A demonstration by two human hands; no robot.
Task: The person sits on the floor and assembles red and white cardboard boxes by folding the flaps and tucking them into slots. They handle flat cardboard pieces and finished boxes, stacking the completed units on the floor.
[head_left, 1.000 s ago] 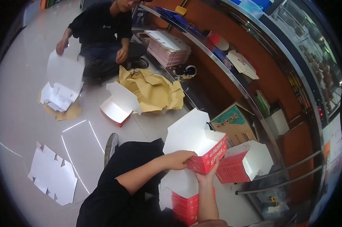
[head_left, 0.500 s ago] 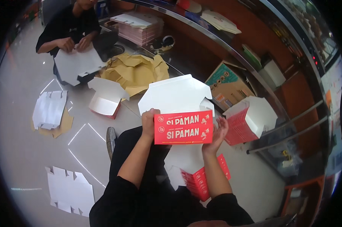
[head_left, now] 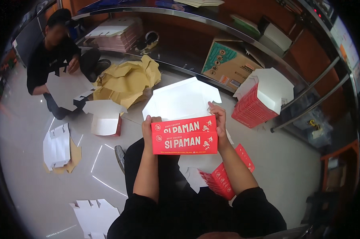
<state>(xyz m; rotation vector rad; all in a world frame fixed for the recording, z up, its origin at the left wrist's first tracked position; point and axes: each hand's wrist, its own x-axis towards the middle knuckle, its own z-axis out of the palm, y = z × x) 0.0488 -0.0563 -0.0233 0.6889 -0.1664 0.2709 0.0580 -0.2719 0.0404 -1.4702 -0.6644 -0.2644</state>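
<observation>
Two nested red cardboard food boxes [head_left: 186, 142] with white insides are held over my lap, their printed fronts toward me and a white lid flap [head_left: 180, 99] standing open behind. My left hand [head_left: 149, 129] grips the left end, thumb near the top edge. Around the right end is my right hand [head_left: 218, 119], its fingers bent over the far corner. Under my right forearm lies another stack of red and white boxes [head_left: 223, 179], partly hidden by that arm.
A tall nested stack of red boxes [head_left: 249, 107] stands right, beside a brown carton [head_left: 229, 65]. Left are an open box [head_left: 106, 124], crumpled brown paper [head_left: 128, 81] and white flat blanks [head_left: 94, 219]. A co-worker [head_left: 52, 59] handles a white blank [head_left: 70, 89]. A metal shelf runs behind.
My right hand has gone from spread fingers beside the boxes to closing round their right end. My view has turned, shifting the surroundings. The co-worker's hands have moved apart on the blank.
</observation>
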